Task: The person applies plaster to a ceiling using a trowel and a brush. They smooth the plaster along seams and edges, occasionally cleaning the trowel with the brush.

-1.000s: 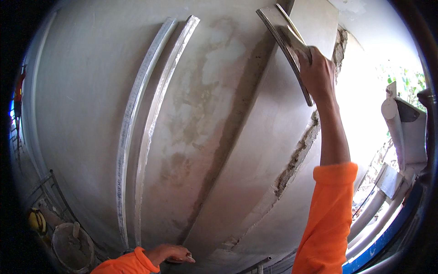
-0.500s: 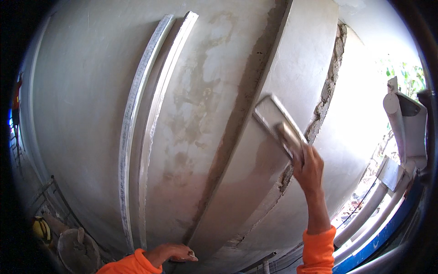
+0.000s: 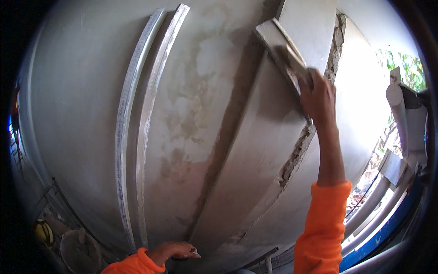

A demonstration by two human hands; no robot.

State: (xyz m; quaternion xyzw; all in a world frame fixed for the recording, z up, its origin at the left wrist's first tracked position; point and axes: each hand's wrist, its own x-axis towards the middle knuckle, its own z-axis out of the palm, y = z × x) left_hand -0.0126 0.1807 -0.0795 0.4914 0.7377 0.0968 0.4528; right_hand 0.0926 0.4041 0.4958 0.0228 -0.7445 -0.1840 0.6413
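My right hand point(image 3: 318, 93) grips the handle of a long rectangular plastering float point(image 3: 283, 50), held tilted over a smooth plastered wall strip point(image 3: 255, 150) high in the view, beside a rough crack point(image 3: 294, 157) in the plaster. Low in the centre, my left hand point(image 3: 180, 250) is closed on a small object, mostly hidden by the fingers, that I cannot make out. Both forearms are in orange sleeves.
Two long metal straightedges point(image 3: 141, 86) stand against the wall on the left. A bucket point(image 3: 77, 253) and a yellow object point(image 3: 44, 230) sit at lower left. Pale pipes point(image 3: 367, 214), a blue beam point(image 3: 365, 253) and an opening with foliage point(image 3: 404, 68) are at right.
My right hand brought the float down and leftward, then raised it again toward the upper part of the strip. My left hand has stayed low, shifting only slightly in the view.
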